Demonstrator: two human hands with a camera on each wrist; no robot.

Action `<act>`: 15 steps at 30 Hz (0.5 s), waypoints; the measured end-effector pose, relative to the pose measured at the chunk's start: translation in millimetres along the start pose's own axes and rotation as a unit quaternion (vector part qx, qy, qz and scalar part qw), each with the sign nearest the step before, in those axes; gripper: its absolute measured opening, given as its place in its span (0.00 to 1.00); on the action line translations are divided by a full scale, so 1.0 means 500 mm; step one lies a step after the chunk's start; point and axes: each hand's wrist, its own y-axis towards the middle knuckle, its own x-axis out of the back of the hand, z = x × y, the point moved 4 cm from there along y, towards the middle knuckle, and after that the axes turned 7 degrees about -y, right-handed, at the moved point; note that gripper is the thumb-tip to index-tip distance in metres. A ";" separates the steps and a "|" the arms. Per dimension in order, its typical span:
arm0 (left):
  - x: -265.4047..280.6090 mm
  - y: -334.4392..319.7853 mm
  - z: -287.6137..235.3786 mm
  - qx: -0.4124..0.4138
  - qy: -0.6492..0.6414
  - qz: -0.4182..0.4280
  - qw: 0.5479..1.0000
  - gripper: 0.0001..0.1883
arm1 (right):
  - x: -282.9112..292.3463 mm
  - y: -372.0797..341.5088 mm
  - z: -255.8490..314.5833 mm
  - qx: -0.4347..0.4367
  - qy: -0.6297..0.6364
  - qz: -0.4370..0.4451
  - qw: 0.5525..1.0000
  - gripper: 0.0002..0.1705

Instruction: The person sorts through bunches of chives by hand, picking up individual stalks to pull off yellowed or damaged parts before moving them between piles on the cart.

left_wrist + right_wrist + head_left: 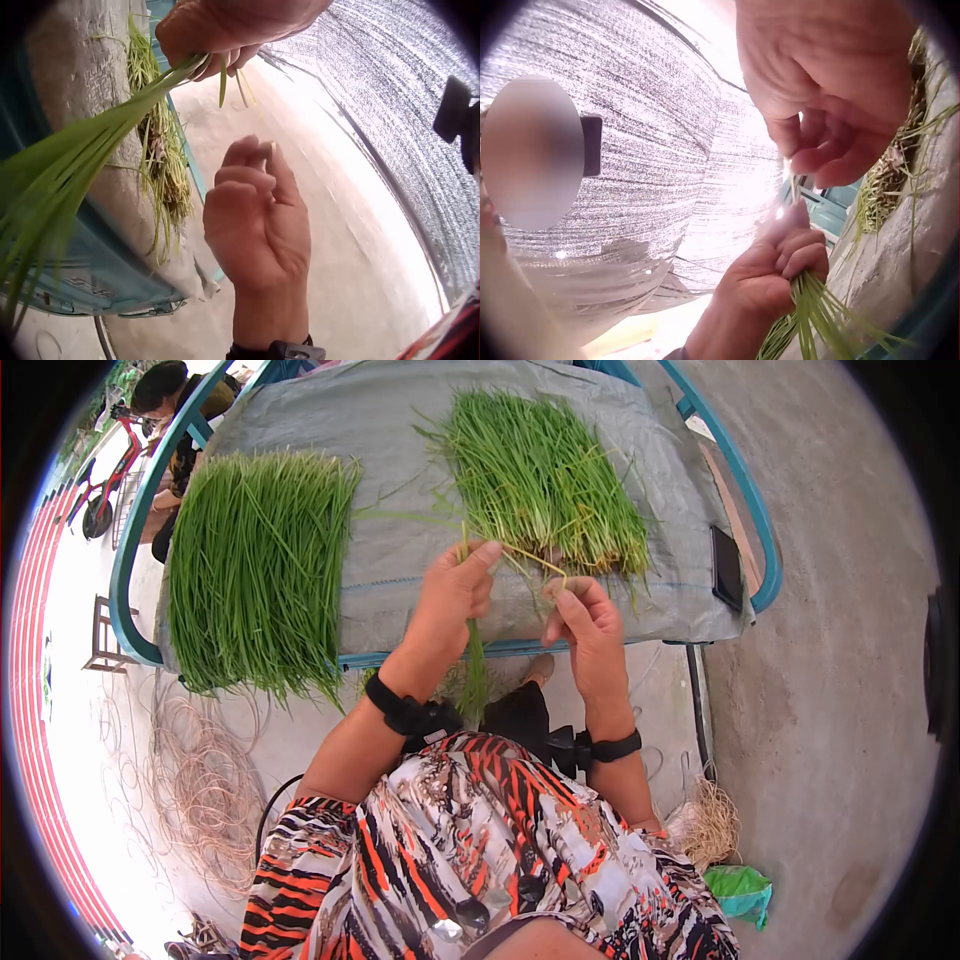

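Note:
My left hand (452,595) grips a small bunch of green chives (90,142) near its stem ends; the leaves hang below the fist in the head view. Thumb and forefinger of my right hand (592,628) pinch the tip of a thin yellowish blade (534,558) that spans the gap to the left fingertips. In the right wrist view the fingertips of both hands come close together. Left of the hands lies a tidy pile of chives (255,565). A looser pile (540,475), with straw-coloured stem ends towards me, lies just beyond the right hand.
Both piles lie on a grey woven sheet (390,565) over a cart with blue rails (742,470). A black phone (727,568) rests at the sheet's right edge. Loose twine coils (205,780) are on the floor at left. Another person (170,410) is at the far left.

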 end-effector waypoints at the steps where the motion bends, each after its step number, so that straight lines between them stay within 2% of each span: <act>1: 0.001 0.001 -0.004 -0.003 -0.004 -0.002 1.000 0.07 | 0.007 -0.007 0.003 0.001 -0.002 0.010 1.000 0.06; 4: 0.005 0.003 -0.017 -0.010 -0.017 -0.005 1.000 0.07 | 0.035 -0.040 -0.003 0.002 -0.021 0.051 0.998 0.05; 7: 0.014 0.008 -0.024 -0.009 -0.028 0.002 1.000 0.07 | 0.057 -0.074 -0.023 -0.039 -0.064 0.166 0.983 0.05; 8: 0.015 0.009 -0.025 -0.010 -0.029 0.003 1.000 0.08 | 0.068 -0.084 -0.048 -0.079 -0.083 0.200 0.973 0.05; 11: 0.012 0.008 -0.028 -0.013 -0.008 0.009 1.000 0.07 | 0.065 -0.094 -0.075 -0.113 -0.348 0.252 0.896 0.07; 12: 0.008 0.006 -0.028 -0.013 0.004 0.012 1.000 0.07 | 0.061 -0.087 -0.066 -0.044 -0.429 0.208 0.878 0.09; 15: -0.005 -0.005 -0.018 -0.005 0.047 0.017 0.999 0.07 | 0.028 -0.061 -0.003 -0.105 -0.204 0.060 0.971 0.12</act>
